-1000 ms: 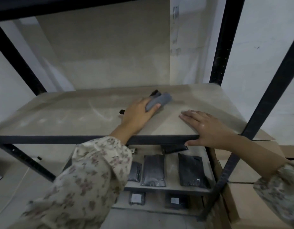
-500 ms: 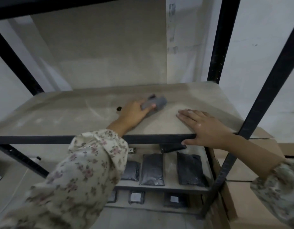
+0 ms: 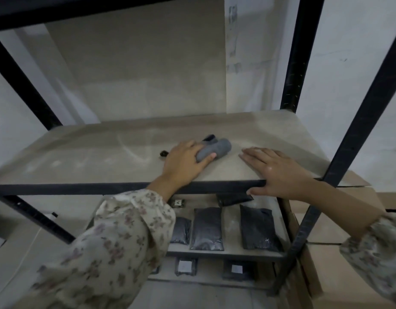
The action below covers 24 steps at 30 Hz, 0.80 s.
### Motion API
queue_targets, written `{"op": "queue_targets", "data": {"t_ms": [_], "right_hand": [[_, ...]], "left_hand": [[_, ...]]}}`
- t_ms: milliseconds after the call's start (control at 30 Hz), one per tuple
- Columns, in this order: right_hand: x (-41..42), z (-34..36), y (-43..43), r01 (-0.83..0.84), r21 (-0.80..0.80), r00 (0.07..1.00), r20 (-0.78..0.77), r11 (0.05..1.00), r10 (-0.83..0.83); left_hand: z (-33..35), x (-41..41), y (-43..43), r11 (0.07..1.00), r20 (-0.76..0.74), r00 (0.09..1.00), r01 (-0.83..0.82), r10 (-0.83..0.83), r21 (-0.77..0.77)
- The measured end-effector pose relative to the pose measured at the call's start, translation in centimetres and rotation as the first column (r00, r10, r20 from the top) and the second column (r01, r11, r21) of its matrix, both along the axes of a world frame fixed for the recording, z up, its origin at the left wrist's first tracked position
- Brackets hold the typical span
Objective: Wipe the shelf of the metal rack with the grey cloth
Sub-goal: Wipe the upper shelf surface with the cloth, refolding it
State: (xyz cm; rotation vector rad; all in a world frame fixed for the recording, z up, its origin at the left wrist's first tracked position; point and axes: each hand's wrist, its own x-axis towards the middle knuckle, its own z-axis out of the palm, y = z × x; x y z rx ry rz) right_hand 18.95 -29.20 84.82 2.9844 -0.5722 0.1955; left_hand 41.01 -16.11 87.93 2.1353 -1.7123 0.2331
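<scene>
A dusty beige shelf board rests in a black metal rack. The bunched grey cloth lies on the shelf near its middle, with my left hand closed over its near end and pressing it down. My right hand lies flat with fingers spread on the shelf's front right part, its thumb hooked under the black front rail. The two hands are a short gap apart.
A small black object sits on the shelf just left of my left hand. Dark sealed pouches lie on the lower shelf. Cardboard boxes stand to the right of the rack. Black uprights frame the shelf on both sides.
My left hand with the cloth slid slightly left and toward me, then back a little to the right. My right hand has stayed pressed on the front right of the shelf.
</scene>
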Motion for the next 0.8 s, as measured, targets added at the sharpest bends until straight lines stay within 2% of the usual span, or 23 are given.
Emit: {"op": "queue_targets", "data": {"t_ms": [33,67,100,133,167,200,233,267,300,333,367,400,433,467,500,533,567,600,667,700,733,767,800], "right_hand": [[-0.1,0.0,0.0,0.003,-0.004,1.0,0.0,1.0,-0.003],[-0.1,0.1,0.0,0.006,-0.003,1.0,-0.005,1.0,-0.006],[0.0,0.2,0.2,0.008,0.013,1.0,-0.02,1.0,-0.008],[0.2,0.5,0.5,0.017,0.05,0.999,-0.029,0.999,-0.016],[0.5,0.9,1.0,0.029,0.111,0.999,-0.016,0.993,-0.028],[1.0,1.3,1.6,0.034,0.189,0.999,0.028,0.981,-0.04],[1.7,1.7,2.4,0.02,0.282,0.993,0.105,0.959,-0.052],[2.6,2.2,3.5,-0.012,0.387,0.976,0.206,0.922,-0.074],[3.7,2.8,4.7,-0.062,0.508,0.947,0.302,0.859,-0.111],[5.0,3.4,6.2,-0.131,0.652,0.912,0.375,0.746,-0.168],[6.4,4.0,7.6,-0.226,0.79,0.873,0.424,0.57,-0.241],[7.7,4.5,8.7,-0.314,0.878,0.837,0.436,0.362,-0.331],[8.8,5.0,9.4,-0.379,0.906,0.799,0.423,0.188,-0.429],[9.7,5.6,9.7,-0.432,0.899,0.754,0.405,0.075,-0.517],[10.1,6.2,9.8,-0.457,0.889,0.712,0.387,0.032,-0.586],[10.4,6.9,9.7,-0.45,0.892,0.682,0.37,0.038,-0.631],[10.5,7.5,9.5,-0.407,0.91,0.661,0.354,0.08,-0.661],[10.5,7.8,9.1,-0.325,0.932,0.648,0.344,0.162,-0.68],[10.4,8.1,7.8,-0.032,0.888,0.629,0.375,0.459,-0.681],[10.3,7.7,7.2,0.143,0.779,0.63,0.405,0.611,-0.663],[10.3,7.2,6.7,0.316,0.634,0.648,0.4,0.706,-0.648],[10.3,6.4,6.4,0.469,0.503,0.671,0.331,0.726,-0.664],[10.6,5.7,6.4,0.595,0.405,0.672,0.223,0.694,-0.706]], "left_hand": [[-0.7,-0.4,0.1,1.0,0.117,0.993,0.003,-0.002,-0.01],[-1.0,-0.7,0.5,0.999,0.169,0.984,0.051,-0.048,-0.014],[-1.2,-0.8,1.0,0.992,0.142,0.983,0.122,-0.12,-0.006],[-1.1,-0.8,1.7,0.98,0.042,0.979,0.199,-0.199,0.005],[-0.8,-0.9,2.4,0.963,-0.126,0.955,0.27,-0.269,-0.004],[-0.5,-0.9,2.9,0.949,-0.329,0.891,0.309,-0.312,-0.065],[0.0,-1.1,3.4,0.938,-0.532,0.773,0.297,-0.345,-0.177],[0.5,-1.3,3.8,0.932,-0.7,0.616,0.226,-0.361,-0.282],[1.0,-1.5,3.9,0.935,-0.826,0.439,0.137,-0.352,-0.326],[1.6,-1.6,3.8,0.95,-0.914,0.26,0.075,-0.312,-0.303],[2.2,-1.5,3.5,0.966,-0.962,0.094,0.05,-0.257,-0.254],[2.8,-1.4,3.2,0.976,-0.977,-0.017,0.032,-0.215,-0.215],[3.4,-1.3,2.9,0.982,-0.98,-0.061,0.001,-0.188,-0.188],[3.7,-1.0,2.4,0.987,-0.988,0.013,-0.045,-0.155,-0.155],[3.7,-0.4,2.1,0.991,-0.972,0.221,-0.08,-0.086,-0.106],[3.3,0.5,2.0,0.995,-0.871,0.491,-0.083,-0.003,-0.05],[2.7,1.9,2.2,0.997,-0.712,0.702,-0.074,0.034,-0.026],[2.0,3.5,2.6,0.999,-0.56,0.829,-0.032,0.012,-0.025],[0.8,7.1,3.9,0.997,-0.282,0.957,0.072,-0.07,-0.004],[0.1,8.9,4.5,0.995,-0.142,0.986,0.096,-0.091,0.028],[-0.7,10.6,5.0,0.991,-0.037,0.994,0.107,-0.104,0.076],[-1.4,12.0,5.5,0.985,0.014,0.993,0.118,-0.121,0.128],[-2.0,13.2,5.9,0.976,0.015,0.991,0.128,-0.133,0.177]]}}
